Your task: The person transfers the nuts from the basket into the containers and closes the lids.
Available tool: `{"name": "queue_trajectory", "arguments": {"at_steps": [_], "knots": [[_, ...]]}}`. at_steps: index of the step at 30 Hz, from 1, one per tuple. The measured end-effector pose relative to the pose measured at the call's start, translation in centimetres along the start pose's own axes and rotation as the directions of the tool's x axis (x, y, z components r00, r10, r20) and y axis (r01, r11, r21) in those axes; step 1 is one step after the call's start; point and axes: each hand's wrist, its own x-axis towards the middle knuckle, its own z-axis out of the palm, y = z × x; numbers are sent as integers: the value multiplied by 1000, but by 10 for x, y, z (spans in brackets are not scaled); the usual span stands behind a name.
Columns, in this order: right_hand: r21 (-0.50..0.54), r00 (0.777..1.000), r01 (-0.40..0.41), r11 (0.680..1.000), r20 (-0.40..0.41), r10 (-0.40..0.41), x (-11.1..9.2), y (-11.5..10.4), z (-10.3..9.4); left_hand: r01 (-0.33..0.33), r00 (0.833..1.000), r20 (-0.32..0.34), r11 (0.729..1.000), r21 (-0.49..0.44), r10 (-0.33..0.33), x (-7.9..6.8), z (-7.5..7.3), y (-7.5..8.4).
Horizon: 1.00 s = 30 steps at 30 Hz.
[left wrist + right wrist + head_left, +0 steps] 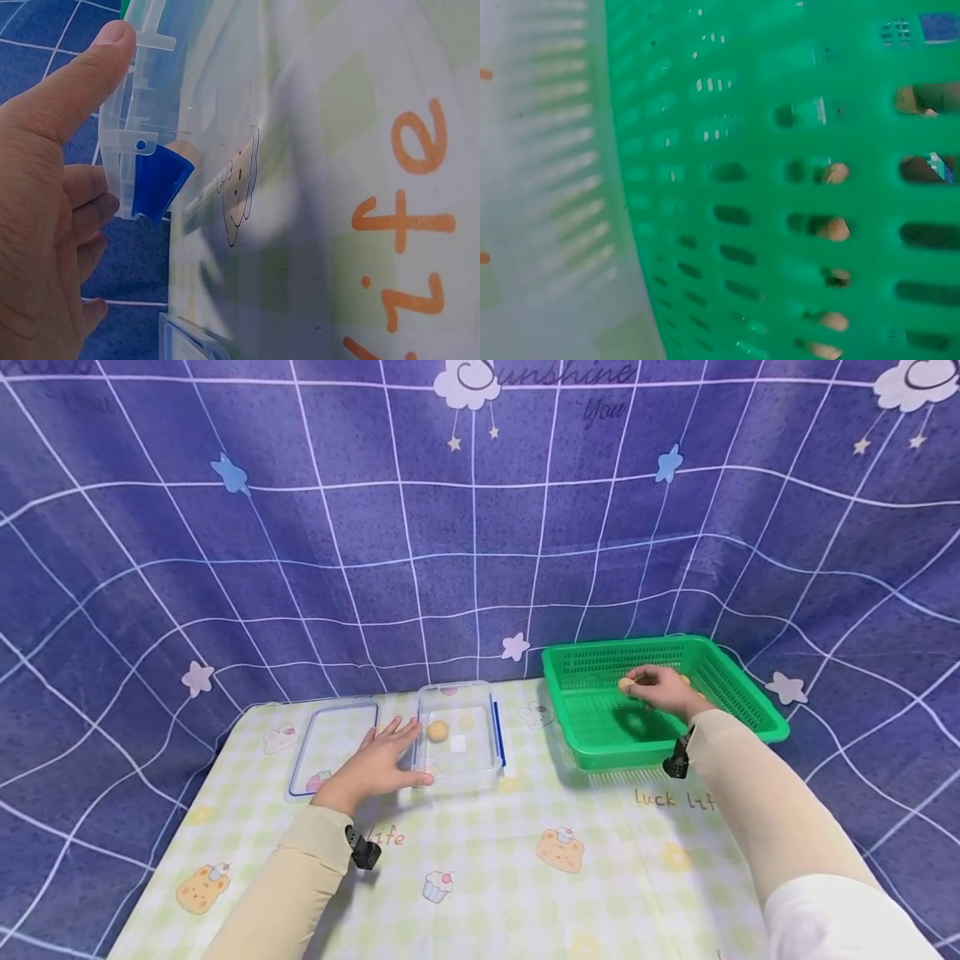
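Observation:
My left hand (375,766) touches the left side of a clear plastic box (459,777), its fingers spread and its thumb at the near left corner. In the left wrist view the thumb lies along the box's rim, close to a blue clip (159,184). Inside the box sits a round tan piece (438,731), cookie-like in look. My right hand (666,691) is inside the green basket (577,745) and pinches another small round tan piece (626,686) between thumb and fingers. In the right wrist view the basket wall (705,187) mostly hides that hand.
Left of the box lies a clear lid with a blue seal (333,747). More tan pieces (684,680) are in the basket, partly behind my right hand. A small white square (458,743) shows in the box. A blue grid-patterned cloth (480,560) hangs behind the table.

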Motion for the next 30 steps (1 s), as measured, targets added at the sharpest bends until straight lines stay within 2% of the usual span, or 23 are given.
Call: {"name": "queue_trajectory", "arguments": {"at_steps": [8,12,18,24,30], "knots": [[4,1000,11,1000,1,-11,2,-14,0,19,999,27,999,29,-20,2,3,-2],[34,1000,17,999,11,-17,5,-24,4,7,1000,15,999,37,-8,2,0,-1],[25,1000,24,999,13,-25,7,-39,9,1,1000,18,999,53,-2,2,-1,-1],[7,999,53,999,5,-53,12,-50,11,7,999,32,997,79,-10,2,-2,1],[36,996,91,995,-2,-91,20,-63,20,0,1000,30,992,126,-3,2,-3,2]]}}
